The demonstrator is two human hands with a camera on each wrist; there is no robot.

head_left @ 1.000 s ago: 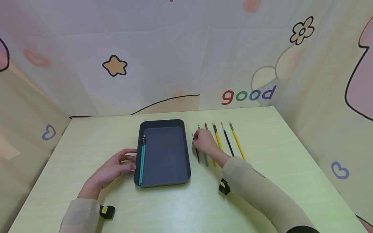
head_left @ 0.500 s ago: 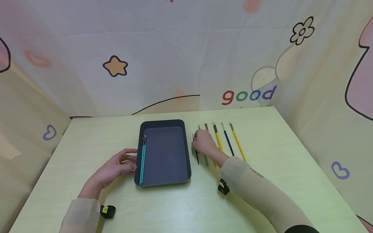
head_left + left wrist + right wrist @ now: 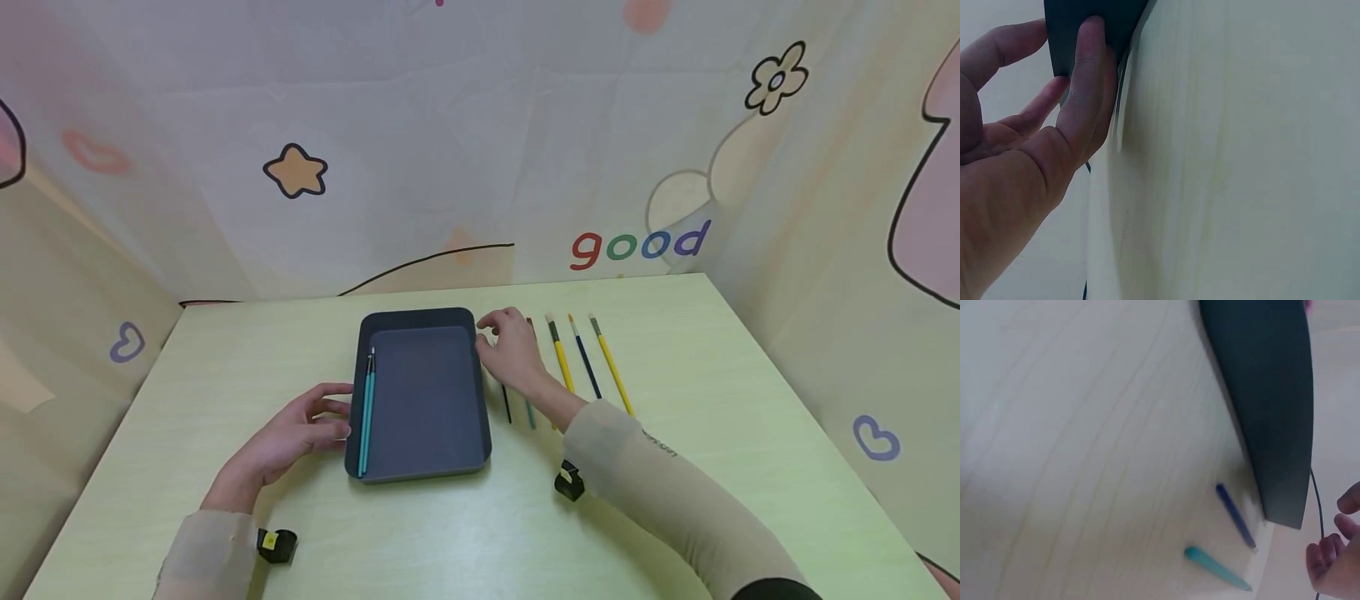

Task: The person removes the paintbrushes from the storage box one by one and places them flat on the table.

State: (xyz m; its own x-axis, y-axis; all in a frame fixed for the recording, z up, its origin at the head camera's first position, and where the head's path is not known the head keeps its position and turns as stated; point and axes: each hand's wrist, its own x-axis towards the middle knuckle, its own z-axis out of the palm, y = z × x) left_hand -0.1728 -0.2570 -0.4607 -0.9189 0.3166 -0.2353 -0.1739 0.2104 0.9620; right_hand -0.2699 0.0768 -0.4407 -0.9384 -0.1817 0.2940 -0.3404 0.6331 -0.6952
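A dark grey tray (image 3: 429, 400) sits on the table, with two teal paintbrushes (image 3: 367, 417) lying side by side along its left wall. My left hand (image 3: 296, 429) touches the outside of that wall with its fingertips; the left wrist view shows the fingers against the tray's side (image 3: 1060, 37). Close to the tray's right rim is my right hand (image 3: 516, 354), thumb and forefinger apart, and no thing shows between them. Partly under it on the table lie a dark paintbrush (image 3: 507, 407) and a teal paintbrush (image 3: 530, 414). The right wrist view shows their handle ends.
Further right, a yellow paintbrush (image 3: 561, 358), a dark blue paintbrush (image 3: 587, 360) and another yellow paintbrush (image 3: 613, 371) lie in a spaced row, bristles away from me. A printed cloth (image 3: 450, 167) stands behind the table.
My right hand has moved up and left, from over the dark paintbrush to the tray's right rim, and its fingers have spread. The left hand and tray have stayed put.
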